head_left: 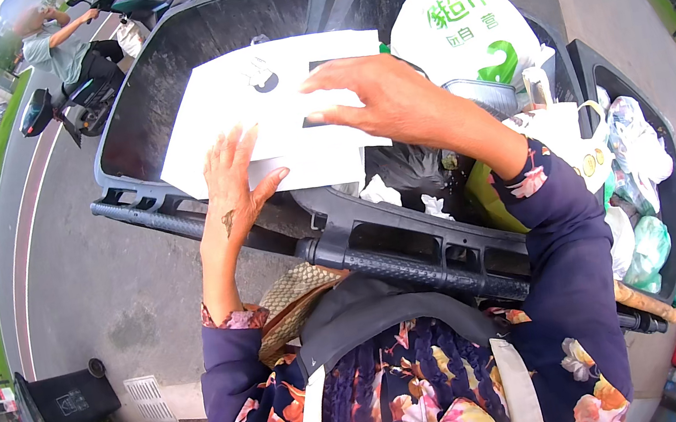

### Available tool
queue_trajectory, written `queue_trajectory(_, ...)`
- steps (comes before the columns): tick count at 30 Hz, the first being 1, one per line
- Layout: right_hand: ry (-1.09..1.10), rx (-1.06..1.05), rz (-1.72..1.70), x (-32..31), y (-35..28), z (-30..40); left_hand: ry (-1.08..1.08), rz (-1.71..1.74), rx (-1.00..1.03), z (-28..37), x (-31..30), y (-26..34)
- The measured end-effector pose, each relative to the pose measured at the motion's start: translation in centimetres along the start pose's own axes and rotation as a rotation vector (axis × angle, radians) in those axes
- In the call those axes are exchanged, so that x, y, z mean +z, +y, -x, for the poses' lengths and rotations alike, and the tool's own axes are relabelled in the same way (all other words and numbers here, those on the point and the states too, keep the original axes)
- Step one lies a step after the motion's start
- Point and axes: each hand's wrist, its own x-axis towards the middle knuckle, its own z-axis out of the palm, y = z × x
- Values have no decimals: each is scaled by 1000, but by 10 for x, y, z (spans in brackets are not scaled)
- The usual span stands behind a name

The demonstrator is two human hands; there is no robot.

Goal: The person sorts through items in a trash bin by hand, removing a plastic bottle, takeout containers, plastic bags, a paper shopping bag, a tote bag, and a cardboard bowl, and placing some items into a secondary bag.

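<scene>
A white cardboard box or folded panel (288, 103) lies across the tops of the dark bins in front of me. It has dark slots and a small picture on its upper face. My left hand (233, 178) rests on its near left part, fingers spread and thumb by the front edge. From the right, my right hand (382, 94) reaches over the panel. Its thumb and fingers are apart beside the slots, and whether they grip the card is unclear. The panel's underside is hidden.
A knotted white plastic bag (461, 26) sits in the middle wheeled bin, by a foil tray (482, 94) and black bags (414, 166). The left bin (131, 118) stands open. Bagged rubbish (636, 144) fills the right bin. A person on a scooter (69, 61) is at far left.
</scene>
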Motion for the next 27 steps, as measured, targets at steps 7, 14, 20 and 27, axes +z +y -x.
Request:
queue_trajectory(7, 257, 890, -459, -28, 84, 108, 127, 11, 39, -17, -15, 34)
queue_trajectory(14, -51, 854, -1254, 2, 55, 69, 172, -79, 209, -54, 27, 87)
queue_trajectory(20, 29, 651, -565, -18, 51, 50, 272, 10, 37, -75, 25, 78)
queue_trajectory(27, 406, -28, -268, -43, 13, 38, 616, 558, -137, -51, -21, 68)
